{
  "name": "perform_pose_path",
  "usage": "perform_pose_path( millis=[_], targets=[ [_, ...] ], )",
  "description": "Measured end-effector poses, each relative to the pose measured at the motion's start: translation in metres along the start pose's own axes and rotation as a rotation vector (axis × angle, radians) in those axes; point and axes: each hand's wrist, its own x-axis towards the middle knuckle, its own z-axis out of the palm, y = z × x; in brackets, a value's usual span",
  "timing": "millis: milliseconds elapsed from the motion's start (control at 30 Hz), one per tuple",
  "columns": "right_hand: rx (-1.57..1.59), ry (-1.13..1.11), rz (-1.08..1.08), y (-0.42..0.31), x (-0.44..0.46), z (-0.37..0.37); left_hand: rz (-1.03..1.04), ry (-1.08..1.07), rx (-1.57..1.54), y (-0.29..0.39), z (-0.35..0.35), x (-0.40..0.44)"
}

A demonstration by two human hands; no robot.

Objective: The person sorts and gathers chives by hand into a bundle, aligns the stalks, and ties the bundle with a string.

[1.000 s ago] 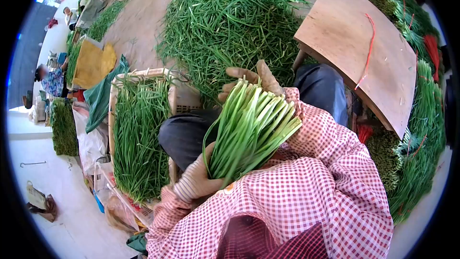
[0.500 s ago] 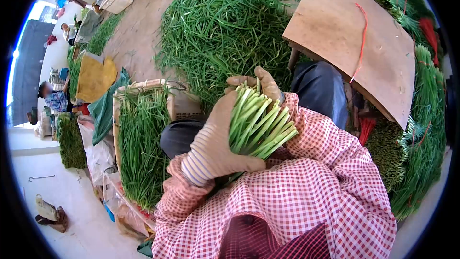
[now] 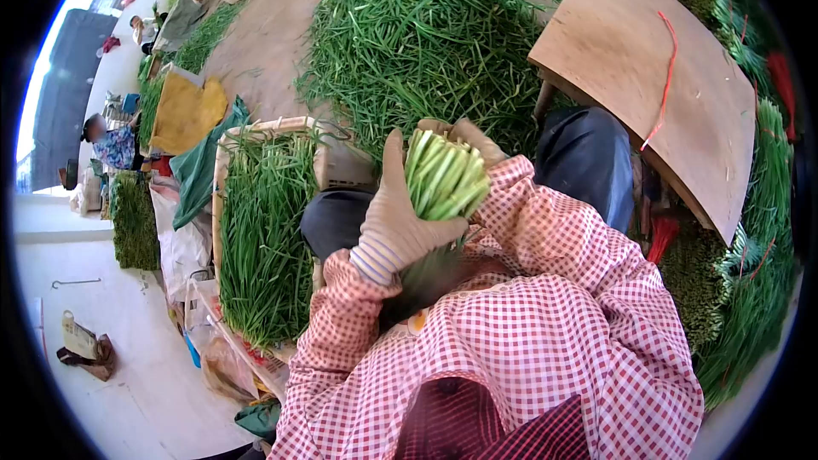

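Note:
A bundle of green stalks [image 3: 445, 175] is held in front of my chest, its pale cut ends gathered and facing up. My left hand [image 3: 400, 220], in a beige glove with a striped cuff, wraps round the near left side of the bundle. Behind its far side is my right hand [image 3: 473, 138], also gloved and closed on the stalks, with part of its fingers hidden. The leafy lower part of the bundle hangs blurred below my left hand.
Loose greens form a large pile [image 3: 417, 51] ahead. A crate of greens [image 3: 223, 196] stands at left. At right a wooden board [image 3: 630, 60] bears a red tie [image 3: 666, 81], beside stacked bundles [image 3: 754, 290]. A person [image 3: 115, 145] is at far left.
My left hand has moved from the bundle's lower leafy part up round the stalks near the cut ends. The stalks, earlier fanned out, are now pressed together more tightly and stand more upright.

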Motion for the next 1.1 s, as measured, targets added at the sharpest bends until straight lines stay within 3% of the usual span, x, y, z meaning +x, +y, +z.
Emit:
perform_pose_path(
  millis=[33, 100, 133, 200, 267, 367, 467, 567, 633, 700, 733, 767, 833, 900, 967, 1033, 1100],
  targets=[
    [-0.017, 0.217, -0.063, 0.003, -0.006, -0.003, 0.011, 0.012, -0.036, -0.016, 0.0, 0.005],
    [0.039, 0.317, -0.205, 0.01, -0.014, 0.011, -0.069, 0.002, 0.014, -0.005, -0.008, 0.008],
    [-0.007, 0.148, -0.187, 0.007, -0.014, -0.001, -0.072, 0.006, 0.015, -0.007, -0.008, 0.01],
    [-0.192, 0.134, -0.198, 0.008, -0.011, 0.004, -0.03, 0.01, 0.011, -0.015, -0.006, 0.013],
    [-0.461, -0.094, -0.376, 0.012, -0.005, -0.014, -0.051, 0.048, 0.048, -0.012, 0.004, 0.014],
    [-0.767, 0.14, -0.409, 0.008, -0.017, -0.011, -0.111, 0.111, 0.347, 0.013, 0.024, 0.004],
    [-0.669, 0.218, -0.331, 0.002, -0.023, -0.002, 0.143, 0.124, 0.458, 0.008, 0.041, -0.008],
    [-0.673, 0.17, -0.272, -0.006, -0.017, -0.018, 0.236, 0.173, 0.5, 0.004, 0.049, -0.014],
    [-0.655, 0.149, -0.277, -0.009, -0.016, -0.009, 0.194, 0.138, 0.404, 0.01, 0.035, -0.011],
    [-0.635, 0.016, -0.414, -0.016, -0.007, 0.004, 0.508, 0.147, 0.149, 0.003, 0.008, -0.009],
    [-0.645, -0.002, -0.405, -0.026, -0.006, 0.024, 0.531, 0.121, 0.111, 0.009, -0.016, -0.005],
    [-0.678, -0.047, -0.406, -0.04, -0.002, 0.047, 0.376, 0.151, -0.257, 0.004, -0.029, -0.006],
    [-0.729, -0.138, -0.586, -0.066, 0.005, 0.096, 0.304, 0.357, -0.581, 0.005, -0.068, -0.012],
    [-0.866, -0.093, -0.716, -0.095, -0.004, 0.137, 0.363, 0.741, -0.316, -0.011, -0.106, -0.022],
    [-0.675, -0.249, -0.965, -0.122, 0.004, 0.145, 0.316, 0.901, -0.43, -0.04, -0.13, -0.041],
    [-0.983, 0.023, -0.732, -0.199, 0.036, 0.066, 0.215, 1.075, -0.493, -0.097, -0.136, -0.052],
    [-1.836, 0.378, -0.784, -0.18, 0.069, 0.038, 0.169, 1.058, -0.371, -0.105, -0.121, -0.057]
  ],
)
